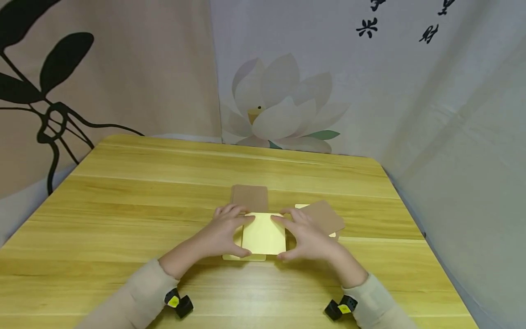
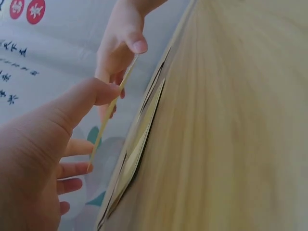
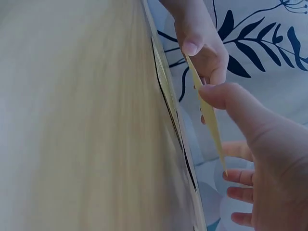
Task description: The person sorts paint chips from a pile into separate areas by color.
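Note:
Both hands hold a thin pale yellow square card [image 1: 264,234] just above the table. My left hand [image 1: 219,234] grips its left side, thumb at the near edge and fingers toward the far edge. At the right side my right hand [image 1: 312,236] holds it the same way. Seen nearly edge-on in the left wrist view, the yellow card [image 2: 111,107] stands apart from the tabletop. Below it lies another yellow card [image 1: 246,257], mostly hidden. A brown square card [image 1: 249,197] lies just beyond the hands.
Beside the right hand, a tilted brown card [image 1: 323,216] overlaps others with yellow edges. The wooden table [image 1: 123,201] spreads around them, backed by printed curtains [image 1: 164,68]. A small black and yellow device [image 1: 178,303] sits at the left wrist, another [image 1: 341,308] at the right.

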`<state>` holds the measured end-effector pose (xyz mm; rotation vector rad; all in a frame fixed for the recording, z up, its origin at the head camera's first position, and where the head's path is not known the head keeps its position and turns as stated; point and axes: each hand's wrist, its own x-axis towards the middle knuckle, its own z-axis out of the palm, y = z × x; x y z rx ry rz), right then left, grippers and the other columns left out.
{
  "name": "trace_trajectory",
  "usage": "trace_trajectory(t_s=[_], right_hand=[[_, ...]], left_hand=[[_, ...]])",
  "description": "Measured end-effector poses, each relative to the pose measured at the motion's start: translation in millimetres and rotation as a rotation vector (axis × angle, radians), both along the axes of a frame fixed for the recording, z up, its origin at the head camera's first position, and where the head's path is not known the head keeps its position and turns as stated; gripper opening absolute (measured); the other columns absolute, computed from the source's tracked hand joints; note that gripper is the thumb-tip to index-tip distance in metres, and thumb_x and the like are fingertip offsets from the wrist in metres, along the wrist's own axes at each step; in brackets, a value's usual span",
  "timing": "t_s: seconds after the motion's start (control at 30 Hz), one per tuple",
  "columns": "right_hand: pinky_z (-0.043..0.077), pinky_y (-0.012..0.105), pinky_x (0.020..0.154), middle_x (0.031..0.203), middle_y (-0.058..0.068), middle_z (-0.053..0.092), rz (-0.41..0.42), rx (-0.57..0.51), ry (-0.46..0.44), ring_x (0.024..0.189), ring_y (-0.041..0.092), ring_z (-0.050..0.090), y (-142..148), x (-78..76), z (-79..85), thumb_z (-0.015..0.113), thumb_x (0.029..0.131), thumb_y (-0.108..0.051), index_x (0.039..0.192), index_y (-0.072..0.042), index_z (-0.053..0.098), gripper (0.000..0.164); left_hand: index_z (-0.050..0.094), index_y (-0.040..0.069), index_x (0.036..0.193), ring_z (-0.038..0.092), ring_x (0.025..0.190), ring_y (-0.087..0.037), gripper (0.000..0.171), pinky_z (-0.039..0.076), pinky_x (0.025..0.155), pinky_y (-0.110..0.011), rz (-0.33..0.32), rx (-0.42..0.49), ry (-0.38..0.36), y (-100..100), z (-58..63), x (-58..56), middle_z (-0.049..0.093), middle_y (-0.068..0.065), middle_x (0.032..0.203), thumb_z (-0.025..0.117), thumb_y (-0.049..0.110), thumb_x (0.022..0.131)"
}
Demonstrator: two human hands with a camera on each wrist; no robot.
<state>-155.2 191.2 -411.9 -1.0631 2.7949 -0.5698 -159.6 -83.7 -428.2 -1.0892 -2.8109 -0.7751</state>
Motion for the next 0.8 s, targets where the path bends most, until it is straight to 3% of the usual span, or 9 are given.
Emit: trace_trajectory(t_s=[0.37,0.8], right_hand=[[0.028,0.049,0.104,0.146,0.007,0.03,0.022,0.019,-0.082,0.132,0.027,0.027,-26,3.1,-6.1,0.079,0.07,-0.051,0.149,-0.021,0.036,0.095],[0.022,0.054,0.106,0.15,0.009,0.027,0.041,0.061,-0.091,0.137,0.03,0.023,-41,2.7,-10.9,0.078,0.072,-0.053,0.15,-0.021,0.034,0.095]], left_hand=[[0.053,0.007,0.137,0.029,0.132,-0.033,0.089,0.019,0.102,-0.059,-0.014,-0.029,-0.044,-29,-4.5,6.3,0.04,-0.013,0.144,0.082,0.05,0.065],[0.053,0.006,0.137,0.027,0.133,-0.034,0.087,0.017,0.101,-0.062,-0.003,-0.046,-0.074,-44,-4.7,12.2,0.039,-0.012,0.145,0.083,0.048,0.067]])
